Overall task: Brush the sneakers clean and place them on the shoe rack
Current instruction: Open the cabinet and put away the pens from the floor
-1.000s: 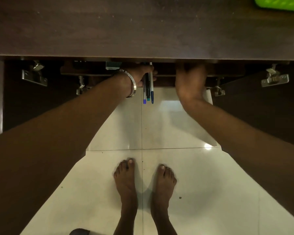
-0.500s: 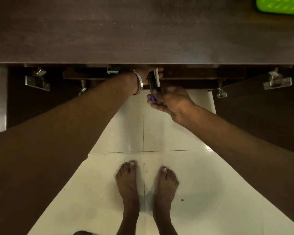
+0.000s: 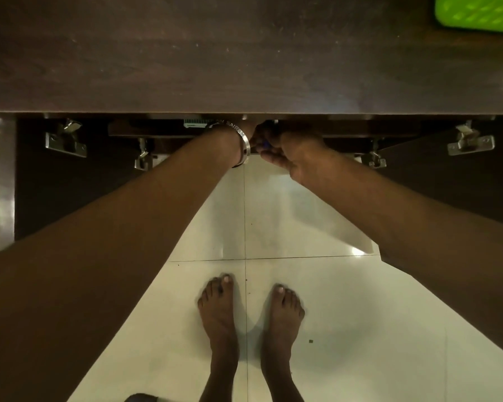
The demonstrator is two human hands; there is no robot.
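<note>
Nearest you, your bare feet (image 3: pixel 250 323) stand on the pale tiled floor (image 3: pixel 346 329). Both arms reach toward 12 o'clock. Your right hand (image 3: pixel 291 153) curls its grip round something small with a blue tip (image 3: pixel 265 145); what it is, you cannot tell. Your left hand (image 3: pixel 249 127), a steel bangle (image 3: pixel 244 143) on the wrist, goes under the dark tabletop (image 3: pixel 215 53), its grip hidden. No sneakers show. A green basket (image 3: pixel 476 13) sits at 1 o'clock.
</note>
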